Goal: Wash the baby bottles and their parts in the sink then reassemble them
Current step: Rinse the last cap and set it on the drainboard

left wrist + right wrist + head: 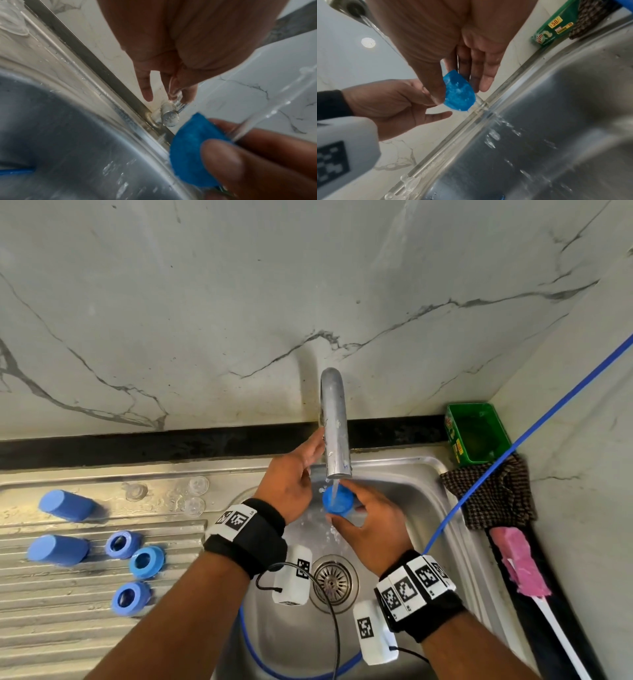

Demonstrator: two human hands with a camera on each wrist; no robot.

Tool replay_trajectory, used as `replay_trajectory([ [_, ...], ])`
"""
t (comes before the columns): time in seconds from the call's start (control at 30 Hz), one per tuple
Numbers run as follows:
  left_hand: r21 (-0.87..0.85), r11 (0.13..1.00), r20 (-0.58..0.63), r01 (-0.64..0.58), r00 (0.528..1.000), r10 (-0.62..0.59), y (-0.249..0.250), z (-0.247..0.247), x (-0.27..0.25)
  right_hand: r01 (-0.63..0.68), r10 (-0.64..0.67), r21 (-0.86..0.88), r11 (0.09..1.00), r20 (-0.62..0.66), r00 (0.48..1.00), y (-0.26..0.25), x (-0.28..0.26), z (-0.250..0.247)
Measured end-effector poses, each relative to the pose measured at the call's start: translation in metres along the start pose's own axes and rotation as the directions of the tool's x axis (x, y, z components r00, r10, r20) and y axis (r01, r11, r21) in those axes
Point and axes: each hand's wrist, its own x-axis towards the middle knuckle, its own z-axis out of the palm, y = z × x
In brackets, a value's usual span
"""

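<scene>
Here the right hand (371, 527) grips a blue bottle cap (337, 501) between thumb and fingers (485, 75), holding it under the water running from the tap (335, 422) above the sink (411, 481). The left hand (291, 481), fingers loosely spread and holding nothing, sits just at nine o'clock of the cap. On the ridged worktop (68, 628), well off toward nine o'clock, lie two blue bottles (66, 505) and three blue rings (147, 561).
</scene>
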Motion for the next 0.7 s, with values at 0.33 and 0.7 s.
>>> replay_trajectory([
  [0.33,-0.018,1.000,-0.001,0.004,1.000,-0.004,-0.014,-0.015,-0.026,-0.014,0.012,0.031,0.999,0.040,0.999,-0.013,-0.004,-0.017],
  [0.7,-0.273,0.962,-0.192,0.008,0.979,-0.063,-0.018,0.014,-0.149,0.149,-0.147,-0.028,0.988,0.048,0.988,-0.044,-0.035,-0.041],
])
